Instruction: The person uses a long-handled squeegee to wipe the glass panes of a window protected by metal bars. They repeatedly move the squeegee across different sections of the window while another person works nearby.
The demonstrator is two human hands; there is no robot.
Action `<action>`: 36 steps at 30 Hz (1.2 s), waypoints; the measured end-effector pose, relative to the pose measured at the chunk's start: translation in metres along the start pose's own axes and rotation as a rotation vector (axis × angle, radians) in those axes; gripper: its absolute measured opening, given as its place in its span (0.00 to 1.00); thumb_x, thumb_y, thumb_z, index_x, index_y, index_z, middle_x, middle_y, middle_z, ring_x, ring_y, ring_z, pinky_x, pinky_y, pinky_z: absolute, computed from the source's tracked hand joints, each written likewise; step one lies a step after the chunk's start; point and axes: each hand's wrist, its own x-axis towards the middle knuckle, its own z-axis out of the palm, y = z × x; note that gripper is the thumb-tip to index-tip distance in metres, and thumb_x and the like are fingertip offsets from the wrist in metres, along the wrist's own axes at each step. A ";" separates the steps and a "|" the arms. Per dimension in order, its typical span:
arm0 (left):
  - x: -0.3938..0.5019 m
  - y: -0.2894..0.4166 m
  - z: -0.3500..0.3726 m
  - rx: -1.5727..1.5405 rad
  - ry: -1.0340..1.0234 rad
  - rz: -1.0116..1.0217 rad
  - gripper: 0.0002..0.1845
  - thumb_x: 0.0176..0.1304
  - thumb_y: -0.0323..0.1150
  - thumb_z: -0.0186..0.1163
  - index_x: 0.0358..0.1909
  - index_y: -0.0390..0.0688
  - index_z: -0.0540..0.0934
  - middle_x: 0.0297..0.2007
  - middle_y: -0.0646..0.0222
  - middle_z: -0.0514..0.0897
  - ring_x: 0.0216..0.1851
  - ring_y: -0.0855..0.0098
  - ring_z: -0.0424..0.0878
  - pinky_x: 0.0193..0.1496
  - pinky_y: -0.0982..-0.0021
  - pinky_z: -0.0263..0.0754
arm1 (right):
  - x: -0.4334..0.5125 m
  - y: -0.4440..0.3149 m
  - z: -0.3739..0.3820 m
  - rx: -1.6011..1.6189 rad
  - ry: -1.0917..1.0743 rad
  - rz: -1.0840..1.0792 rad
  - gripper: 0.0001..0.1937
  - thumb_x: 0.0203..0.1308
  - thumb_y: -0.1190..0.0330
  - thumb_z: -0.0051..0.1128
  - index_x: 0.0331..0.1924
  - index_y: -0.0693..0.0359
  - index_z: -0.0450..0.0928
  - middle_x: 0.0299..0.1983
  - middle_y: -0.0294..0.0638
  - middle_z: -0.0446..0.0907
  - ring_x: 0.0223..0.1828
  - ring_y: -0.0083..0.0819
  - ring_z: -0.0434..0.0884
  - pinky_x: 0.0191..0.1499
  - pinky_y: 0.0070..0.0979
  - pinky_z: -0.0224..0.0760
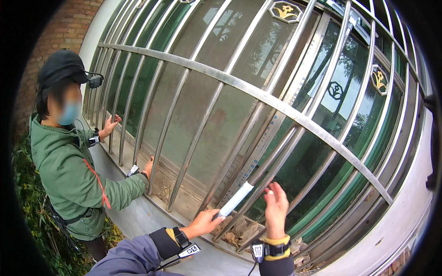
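My left hand [204, 222] grips the lower end of a pale, light-blue pole handle [237, 198] at the window grille. A metal shaft runs up from this handle among the bars, towards a wide head [355, 26] at the upper right that looks like a window squeegee. Bars partly hide the shaft. My right hand [276, 208] is raised beside a grille bar [276, 174], to the right of the handle, with its fingers loosely curled and apart. It appears to hold nothing. Behind the bars stand sliding window panes [200, 127] in metal frames.
A co-worker [76, 179] in a green jacket stands at the left, both hands at the grille. A curved horizontal rail [228, 77] crosses the bars. Dry leaves [241, 231] lie on the sill. Plants [34, 207] grow at the lower left, below a brick wall [58, 38].
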 end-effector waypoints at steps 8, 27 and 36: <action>0.006 -0.009 0.011 0.042 -0.104 -0.022 0.16 0.67 0.40 0.57 0.47 0.37 0.78 0.29 0.62 0.83 0.29 0.73 0.82 0.34 0.69 0.75 | -0.003 -0.030 -0.089 -0.135 0.349 -0.264 0.17 0.66 0.78 0.46 0.59 0.66 0.69 0.56 0.44 0.75 0.53 0.30 0.75 0.56 0.25 0.68; 0.029 -0.006 0.020 -0.031 -0.186 -0.062 0.17 0.68 0.42 0.56 0.47 0.38 0.77 0.26 0.64 0.79 0.27 0.76 0.74 0.32 0.70 0.71 | 0.043 -0.062 -0.100 -0.200 0.336 -0.061 0.13 0.65 0.74 0.46 0.52 0.69 0.70 0.43 0.43 0.78 0.44 0.28 0.78 0.44 0.24 0.74; 0.030 -0.020 0.022 -0.118 -0.217 -0.010 0.19 0.68 0.42 0.56 0.52 0.38 0.76 0.31 0.64 0.81 0.32 0.76 0.76 0.38 0.71 0.72 | 0.017 0.008 -0.002 -0.043 0.047 0.169 0.18 0.72 0.58 0.42 0.55 0.62 0.70 0.48 0.41 0.78 0.45 0.26 0.77 0.48 0.25 0.72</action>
